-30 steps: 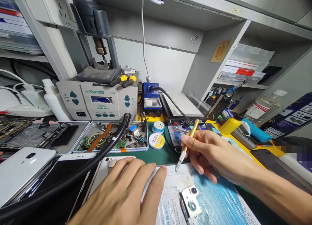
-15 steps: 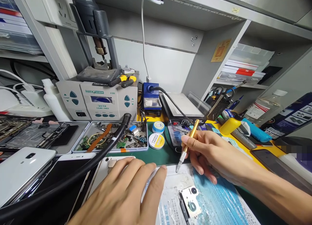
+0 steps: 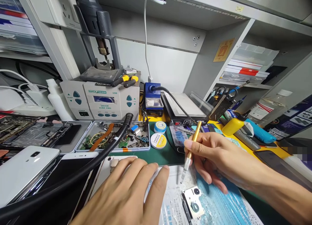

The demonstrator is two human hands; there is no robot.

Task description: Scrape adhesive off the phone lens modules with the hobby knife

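Note:
My right hand point(image 3: 214, 156) is closed in a pen grip on a gold-handled craft knife point(image 3: 192, 145), its blade pointing down just above a clear plastic sheet point(image 3: 174, 189). A small metal camera bracket point(image 3: 193, 202) lies on that sheet beside a blue face mask point(image 3: 219, 205), a little below the blade. My left hand point(image 3: 126, 195) lies flat with fingers stretched out, pressing the sheet's left edge over a white phone back point(image 3: 107, 168).
A hot-air station point(image 3: 99, 100) stands at the back, with its black hose point(image 3: 73, 179) crossing the front left. A tray of circuit parts point(image 3: 114, 139), solder reels point(image 3: 158, 140), a white phone point(image 3: 21, 173) and a tool holder point(image 3: 219, 105) surround the green mat point(image 3: 156, 153).
My right hand has tilted the knife more upright and moved its blade down and right, closer to the metal bracket. The left hand has stayed put.

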